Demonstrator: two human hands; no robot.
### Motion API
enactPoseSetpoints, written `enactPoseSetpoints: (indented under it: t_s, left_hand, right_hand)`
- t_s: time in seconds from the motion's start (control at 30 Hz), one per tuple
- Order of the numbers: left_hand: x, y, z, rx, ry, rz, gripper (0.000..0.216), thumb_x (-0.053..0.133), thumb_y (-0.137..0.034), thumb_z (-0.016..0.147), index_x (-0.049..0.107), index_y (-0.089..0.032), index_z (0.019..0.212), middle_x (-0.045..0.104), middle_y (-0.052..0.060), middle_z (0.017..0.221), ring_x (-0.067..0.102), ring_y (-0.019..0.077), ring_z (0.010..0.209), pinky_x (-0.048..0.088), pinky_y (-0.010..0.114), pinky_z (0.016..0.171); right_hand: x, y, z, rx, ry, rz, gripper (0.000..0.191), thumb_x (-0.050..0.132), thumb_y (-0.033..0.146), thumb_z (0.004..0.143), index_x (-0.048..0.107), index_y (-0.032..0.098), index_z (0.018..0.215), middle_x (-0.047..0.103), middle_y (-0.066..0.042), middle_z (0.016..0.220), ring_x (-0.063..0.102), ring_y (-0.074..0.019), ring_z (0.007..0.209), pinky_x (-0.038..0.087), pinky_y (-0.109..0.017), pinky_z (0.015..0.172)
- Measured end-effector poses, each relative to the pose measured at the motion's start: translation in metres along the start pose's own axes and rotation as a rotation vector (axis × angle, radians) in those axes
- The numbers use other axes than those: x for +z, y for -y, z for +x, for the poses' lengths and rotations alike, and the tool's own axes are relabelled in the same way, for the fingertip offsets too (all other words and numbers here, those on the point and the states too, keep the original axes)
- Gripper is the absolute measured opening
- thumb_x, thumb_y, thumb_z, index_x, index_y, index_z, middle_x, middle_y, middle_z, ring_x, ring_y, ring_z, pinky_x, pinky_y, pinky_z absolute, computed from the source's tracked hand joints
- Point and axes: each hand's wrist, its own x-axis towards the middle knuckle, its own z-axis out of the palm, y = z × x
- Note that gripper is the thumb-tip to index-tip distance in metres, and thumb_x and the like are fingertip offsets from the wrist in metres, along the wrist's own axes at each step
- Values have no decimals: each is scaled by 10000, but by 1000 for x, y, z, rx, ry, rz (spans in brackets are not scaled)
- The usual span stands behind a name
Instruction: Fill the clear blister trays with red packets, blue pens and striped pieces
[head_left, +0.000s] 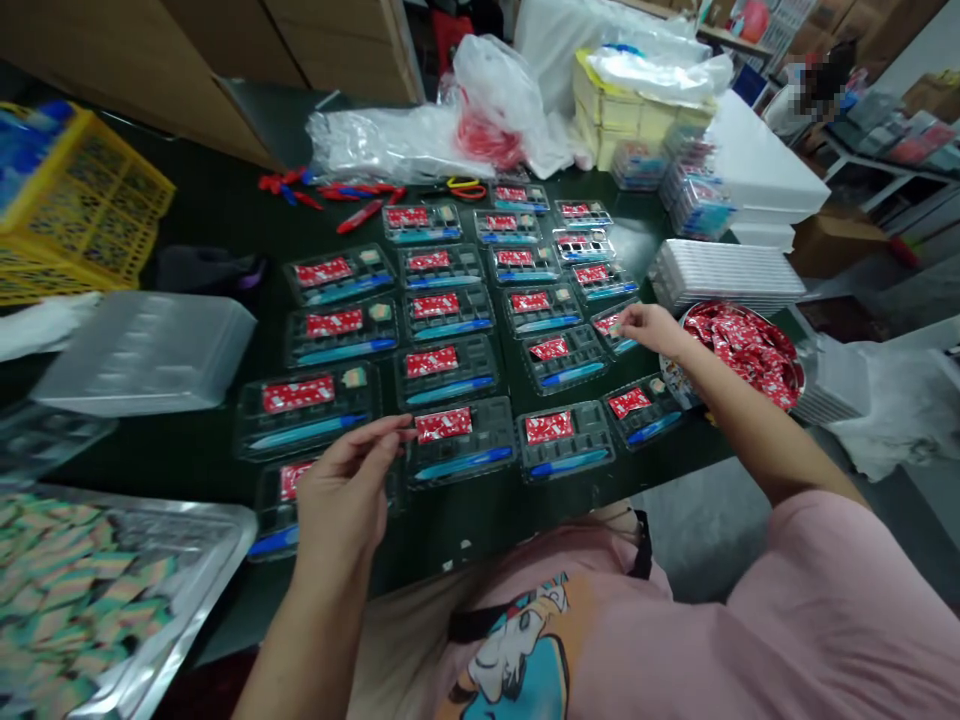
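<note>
Rows of clear plastic trays (574, 372) lie on the dark table, each with a red patterned packet (443, 424) and a blue pen (463, 463). Some also carry a small pale green-and-orange block (353, 377) in a corner. My left hand (346, 482) is closed in a pinch at the left edge of a near tray, beside its red packet; what its fingertips hold, if anything, is hidden. At the right column, my right hand (651, 328) pinches what looks like a small pale block (617, 327) over a tray.
A metal tray of loose blocks (82, 590) sits at the lower left, below stacked clear plastic (150, 345) and a yellow basket (82, 205). On the right stand a round tin of red packets (750, 345) and stacked trays (724, 275). Plastic bags (390, 145) and scissors (466, 187) lie behind.
</note>
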Motion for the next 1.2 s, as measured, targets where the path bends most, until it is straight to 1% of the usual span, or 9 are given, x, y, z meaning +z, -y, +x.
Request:
enactPoseSetpoints:
  t_s: [0.07,0.17,0.27,0.37,0.6,0.77,0.9,1.03,1.2]
  left_hand:
    - [-4,1,-1,3,-8,3,183,784,-225,685,766,-233,866,757,4,909,679,106,752,494,199,691]
    - [-8,0,-2,1,-35,14,186,787,-229,679,767,-237,864,755,-1,900,676,101,738,492,193,676]
    - [-11,-2,-2,-14,-58,23,195,791,-239,672,770,-236,866,753,-1,891,672,97,729,492,190,670]
    - [-14,-4,-3,-28,-78,20,199,795,-240,664,771,-235,861,753,-1,895,671,97,730,498,193,683]
    - [-29,-3,-2,-28,-94,20,200,788,-249,674,765,-226,872,749,3,911,669,99,733,511,207,721]
    - [-38,0,0,-28,-112,39,208,781,-253,682,761,-226,888,747,7,937,664,99,752,498,189,684]
    - [-40,-1,2,-37,-114,43,210,779,-260,678,762,-225,885,747,10,927,665,110,754,505,204,694]
    - [-43,-5,1,-36,-122,54,201,779,-265,672,763,-232,870,749,11,932,667,127,755,511,228,696]
    - [-52,-7,0,-16,-134,51,200,781,-271,670,762,-227,864,753,24,950,671,144,782,522,258,754]
  right_hand:
    - [21,2,3,25,38,21,129,654,260,703,645,152,774,557,49,608,468,-92,574,363,-221,586]
    - [44,2,14,88,27,81,107,661,249,705,643,157,755,576,48,617,474,-89,573,381,-217,601]
    - [57,4,28,131,-7,99,112,669,254,721,667,153,769,611,39,639,494,-90,582,389,-215,607]
    - [65,10,36,170,9,9,123,675,249,742,707,146,800,653,20,669,531,-99,606,388,-211,601]
    - [66,24,35,223,25,-358,160,662,288,809,761,176,864,747,-42,841,656,-156,781,442,-226,694]
    - [65,33,32,226,37,-492,164,654,285,834,765,196,916,759,-60,939,682,-178,901,467,-230,780]
    - [67,37,33,215,20,-562,146,692,284,812,752,201,917,752,-64,947,677,-188,935,467,-236,788]
    - [69,37,33,141,26,-613,197,694,289,812,707,187,980,738,-72,937,668,-197,908,460,-253,752]
    - [71,44,26,-4,70,-753,145,613,213,865,705,171,969,712,-127,1005,663,-214,903,456,-271,759]
